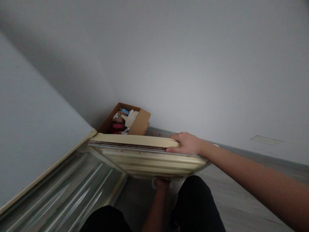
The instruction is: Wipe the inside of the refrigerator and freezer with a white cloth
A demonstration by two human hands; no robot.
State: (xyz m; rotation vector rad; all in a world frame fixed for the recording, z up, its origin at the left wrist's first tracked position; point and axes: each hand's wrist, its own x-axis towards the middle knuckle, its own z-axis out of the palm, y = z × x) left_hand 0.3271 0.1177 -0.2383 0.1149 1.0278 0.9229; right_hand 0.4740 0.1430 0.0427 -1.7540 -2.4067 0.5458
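A cream-coloured door of a low fridge or freezer stands swung open in front of me, its ribbed inner side facing my knees. My right hand is closed over the door's top edge, thumb on the inner side and fingers over the outer side. Low down between my knees, my left hand is at the bottom of the door's inner face. White bits, perhaps a cloth, show on both sides of its fingers; shadow hides most of the grip. A dark gasket strip runs along the door's upper edge.
The appliance's cabinet is at the left, with its ridged interior showing. Behind the door, a cardboard box holds a white glove and assorted items. A pale wall rises beyond the grey floor.
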